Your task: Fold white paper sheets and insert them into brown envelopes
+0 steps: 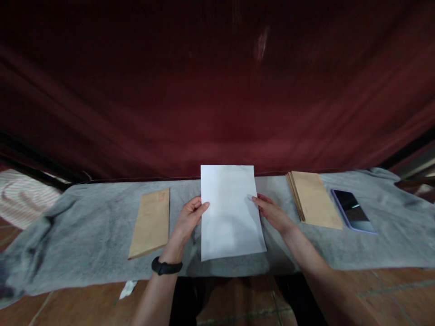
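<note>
A blank-looking white sheet of paper [228, 217] is held up by its two long sides, above the grey cloth. My left hand [190, 216] pinches its left edge, thumb on the face and fingers curled behind. On the opposite edge my right hand [270, 210] grips it the same way, thumb on top. Whether it is one sheet or a thin stack I cannot tell. To the left of my left hand lies a brown envelope [151, 222] with red print at its top corner. A stack of brown envelopes [316, 199] rests to the right of my right hand.
A grey cloth [98, 231] covers the long, narrow surface. Right of the envelope stack lies a smartphone [354, 211] in a purple case. Dark red fabric [217, 99] rises along the back edge. On the tiled floor [84, 299] is a scrap of white tissue [128, 289].
</note>
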A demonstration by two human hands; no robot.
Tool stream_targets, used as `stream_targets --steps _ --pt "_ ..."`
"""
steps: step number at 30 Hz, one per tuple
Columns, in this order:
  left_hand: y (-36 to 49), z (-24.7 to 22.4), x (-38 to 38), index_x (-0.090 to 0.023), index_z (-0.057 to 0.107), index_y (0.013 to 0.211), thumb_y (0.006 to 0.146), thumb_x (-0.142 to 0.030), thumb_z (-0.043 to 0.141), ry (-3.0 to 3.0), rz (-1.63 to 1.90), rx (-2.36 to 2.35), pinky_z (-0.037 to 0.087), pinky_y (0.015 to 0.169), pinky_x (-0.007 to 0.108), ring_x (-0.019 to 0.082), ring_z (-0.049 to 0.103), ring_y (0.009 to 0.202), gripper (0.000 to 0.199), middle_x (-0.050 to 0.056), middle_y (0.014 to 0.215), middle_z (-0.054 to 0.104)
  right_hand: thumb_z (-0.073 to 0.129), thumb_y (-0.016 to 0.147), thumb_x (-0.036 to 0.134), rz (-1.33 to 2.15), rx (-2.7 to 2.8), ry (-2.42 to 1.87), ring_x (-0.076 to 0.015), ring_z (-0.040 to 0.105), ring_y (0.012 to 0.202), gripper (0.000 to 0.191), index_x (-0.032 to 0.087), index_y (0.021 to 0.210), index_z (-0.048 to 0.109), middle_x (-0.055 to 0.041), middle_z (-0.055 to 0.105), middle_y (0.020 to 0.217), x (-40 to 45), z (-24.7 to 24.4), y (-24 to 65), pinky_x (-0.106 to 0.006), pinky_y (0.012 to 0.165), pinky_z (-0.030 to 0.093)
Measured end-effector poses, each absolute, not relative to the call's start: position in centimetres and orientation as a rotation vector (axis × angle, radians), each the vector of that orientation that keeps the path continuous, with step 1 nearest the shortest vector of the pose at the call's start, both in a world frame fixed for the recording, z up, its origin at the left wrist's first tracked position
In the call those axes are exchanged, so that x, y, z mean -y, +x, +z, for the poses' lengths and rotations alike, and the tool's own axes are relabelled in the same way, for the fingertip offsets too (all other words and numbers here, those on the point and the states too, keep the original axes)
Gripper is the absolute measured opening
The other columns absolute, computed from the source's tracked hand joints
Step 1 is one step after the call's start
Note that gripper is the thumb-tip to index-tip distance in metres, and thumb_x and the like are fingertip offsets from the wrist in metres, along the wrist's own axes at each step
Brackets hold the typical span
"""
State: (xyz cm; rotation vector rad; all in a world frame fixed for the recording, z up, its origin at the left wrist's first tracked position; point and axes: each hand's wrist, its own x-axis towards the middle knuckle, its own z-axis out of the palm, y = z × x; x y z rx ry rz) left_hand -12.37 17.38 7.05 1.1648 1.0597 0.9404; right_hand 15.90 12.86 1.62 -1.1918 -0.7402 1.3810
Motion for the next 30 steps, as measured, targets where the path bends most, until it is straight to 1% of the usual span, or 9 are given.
stream_targets --steps 4,7,9,11,15,18,21,24,30 --pt "-12.7 7.7 -17.8 -0.018 0.067 0.081 0.07 -0.046 0.084 1.194 1.038 -1.045 0.02 0.037 0.017 0.002 0.03 0.04 0.035 -0.007 0.064 0.06 0.086 0.069 0.045 1.409 0.782 -1.131 -0.0237 0.074 0.084 0.038 0.018 0.095 0.077 -0.0065 0.08 0.091 -12.8 3.4 15.6 -0.035 0.08 0.058" --pt "-12.2 8.6 -17.7 -0.018 0.068 0.083 0.071 -0.047 0.083 1.235 1.149 -1.057 0.036 0.042 0.016 0.003 0.043 0.044 0.035 -0.005 0.072 0.065 0.085 0.071 0.046 1.238 0.795 -1.086 -0.0234 0.074 0.085 0.037 0.021 0.098 0.078 -0.0039 0.08 0.093 -12.9 4.9 15.6 -0.037 0.083 0.057" --pt "-11.7 9.4 -17.3 -0.019 0.069 0.086 0.073 -0.049 0.082 1.264 1.249 -1.048 0.054 0.06 0.022 0.01 0.061 0.06 0.035 -0.002 0.081 0.07 0.083 0.073 0.047 1.075 0.833 -1.077 -0.0238 0.073 0.091 0.035 0.024 0.099 0.078 -0.0027 0.08 0.096 -12.8 5.9 16.0 -0.039 0.088 0.056" --pt "-11.5 10.1 -16.8 -0.02 0.07 0.088 0.075 -0.05 0.081 1.326 1.335 -1.031 0.058 0.083 0.033 0.018 0.07 0.084 0.035 0.002 0.092 0.075 0.082 0.075 0.05 0.925 0.91 -1.078 -0.0253 0.071 0.099 0.031 0.025 0.094 0.078 -0.0031 0.079 0.102 -12.6 6.7 16.5 -0.042 0.093 0.054" --pt "-12.7 9.9 -16.2 -0.02 0.072 0.088 0.077 -0.047 0.079 1.617 1.228 -0.948 0.053 0.101 0.043 0.03 0.067 0.115 0.03 0.011 0.114 0.075 0.078 0.078 0.06 0.814 1.21 -1.086 -0.0296 0.066 0.117 0.035 0.026 0.084 0.077 -0.0074 0.077 0.112 -11.9 6.9 17.9 -0.047 0.104 0.049" --pt "-14.4 7.9 -16.1 -0.022 0.074 0.092 0.08 -0.038 0.075 1.82 0.992 -0.912 0.049 0.107 0.046 0.03 0.065 0.121 0.02 0.01 0.116 0.075 0.069 0.086 0.058 0.767 1.475 -1.133 -0.0292 0.065 0.118 0.032 0.028 0.087 0.078 -0.0081 0.077 0.11 -11.2 5.7 18.5 -0.05 0.109 0.046" --pt "-15.8 5.1 -15.8 -0.024 0.076 0.103 0.083 -0.026 0.068 2.007 0.786 -0.966 0.048 0.111 0.045 0.027 0.064 0.124 0.022 0.008 0.124 0.074 0.069 0.088 0.051 0.688 1.822 -1.158 -0.0303 0.063 0.123 0.033 0.027 0.11 0.077 -0.0103 0.075 0.119 -10.1 4.0 18.6 -0.051 0.11 0.044" --pt "-16.5 3.0 -15.2 -0.026 0.074 0.118 0.083 -0.016 0.062 2.166 0.645 -0.999 0.048 0.113 0.044 0.025 0.062 0.128 0.038 0.007 0.13 0.071 0.077 0.08 0.041 0.669 2.151 -1.15 -0.0318 0.058 0.131 0.053 0.027 0.13 0.07 -0.0108 0.068 0.134 -8.8 2.6 18.3 -0.052 0.115 0.04" --pt "-17.3 1.8 -14.3 -0.034 0.069 0.131 0.083 -0.013 0.066 2.322 0.326 -0.964 0.035 0.122 0.046 0.024 0.056 0.136 0.053 0.003 0.141 0.065 0.053 0.089 0.006 0.713 2.291 -1.222 -0.0225 0.064 0.124 0.048 0.033 0.123 0.074 -0.0035 0.07 0.132 -6.8 1.3 17.9 -0.044 0.108 0.049"
